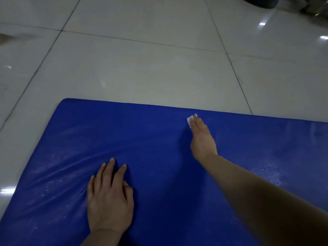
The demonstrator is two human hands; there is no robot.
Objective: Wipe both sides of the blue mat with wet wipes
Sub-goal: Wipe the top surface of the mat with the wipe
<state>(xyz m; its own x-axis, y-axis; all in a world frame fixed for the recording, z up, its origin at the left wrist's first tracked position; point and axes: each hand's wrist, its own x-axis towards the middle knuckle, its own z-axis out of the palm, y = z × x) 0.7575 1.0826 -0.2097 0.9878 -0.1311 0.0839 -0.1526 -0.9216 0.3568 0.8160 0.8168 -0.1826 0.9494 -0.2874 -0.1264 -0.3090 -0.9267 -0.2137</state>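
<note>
You're looking down at a glossy floor (159, 68) of large pale tiles with thin dark grout lines and a few bright reflections. The blue mat (159, 174) lies flat directly on it, its far edge and rounded left corner showing.

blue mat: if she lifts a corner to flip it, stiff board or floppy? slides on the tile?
Probably soft and bendy: the blue mat has creases in its cover fanning from the pressing left hand. Its edge looks thick, so likely padded, bulky more than heavy. The glossy floor tile suggests it may slide when pushed, perhaps why that hand braces it.
</note>
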